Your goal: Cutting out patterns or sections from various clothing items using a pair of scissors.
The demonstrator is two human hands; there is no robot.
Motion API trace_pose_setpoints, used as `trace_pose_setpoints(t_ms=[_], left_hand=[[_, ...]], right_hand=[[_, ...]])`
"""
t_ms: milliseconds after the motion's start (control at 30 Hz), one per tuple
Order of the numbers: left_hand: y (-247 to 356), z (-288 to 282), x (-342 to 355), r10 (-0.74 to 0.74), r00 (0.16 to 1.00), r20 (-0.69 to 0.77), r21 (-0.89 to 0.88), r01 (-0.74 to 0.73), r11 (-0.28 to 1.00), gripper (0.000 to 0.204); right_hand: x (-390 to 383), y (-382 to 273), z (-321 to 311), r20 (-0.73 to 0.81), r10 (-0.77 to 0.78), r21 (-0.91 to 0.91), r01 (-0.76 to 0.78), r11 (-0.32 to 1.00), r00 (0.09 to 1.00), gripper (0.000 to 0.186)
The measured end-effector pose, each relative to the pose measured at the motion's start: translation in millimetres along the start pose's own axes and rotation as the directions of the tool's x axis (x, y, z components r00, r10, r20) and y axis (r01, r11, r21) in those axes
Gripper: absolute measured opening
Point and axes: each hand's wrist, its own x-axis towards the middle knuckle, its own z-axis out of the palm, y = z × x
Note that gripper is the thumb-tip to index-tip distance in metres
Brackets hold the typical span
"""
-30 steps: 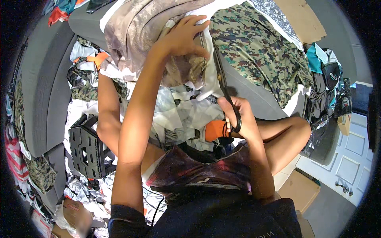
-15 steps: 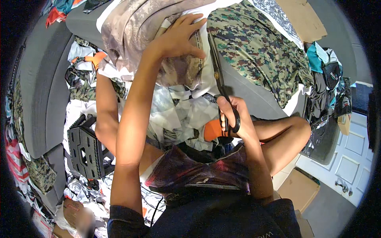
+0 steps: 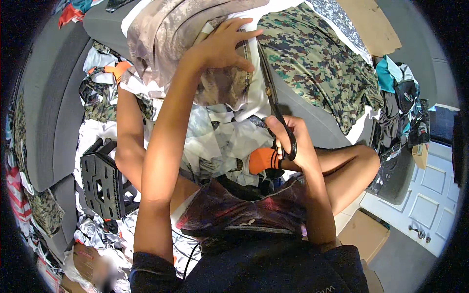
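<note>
My left hand lies over a brown camouflage-print fabric, its fingers spread and reaching toward the fabric's white edge. In my right hand is a pair of long dark scissors, with the fingers in the handle loops. The blades point away from me along the white edge and look nearly closed, their tips close to my left fingertips. Just right of the blades a green digital-camouflage fabric with a white border is spread over a grey cushioned seat.
White and patterned cloth scraps are heaped between my legs. A black slotted plastic stand is by my left leg. Flat cardboard lies at the far right, above dark and teal garments. A white panelled door is at right.
My left index finger has stretched farther right, toward the scissor tips. The scissor handles look closer together. The whole view has shifted slightly.
</note>
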Motion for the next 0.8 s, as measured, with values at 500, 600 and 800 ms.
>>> trace_pose_setpoints(t_ms=[500,600,800], left_hand=[[4,-1,1,-0.018,1.0,-0.002,0.025,0.018,1.0,0.092],[4,-3,1,-0.046,0.999,0.022,0.023,0.046,0.999,0.093],[8,-6,2,-0.104,0.995,0.004,0.035,0.104,0.994,0.095]], right_hand=[[-2,0,3,-0.028,-0.005,0.013,0.005,1.0,1.0,0.046],[-13,5,0,0.052,0.047,0.165,-0.054,0.985,0.998,0.043],[-12,-3,4,0.071,0.079,0.211,-0.092,0.973,0.994,0.045]])
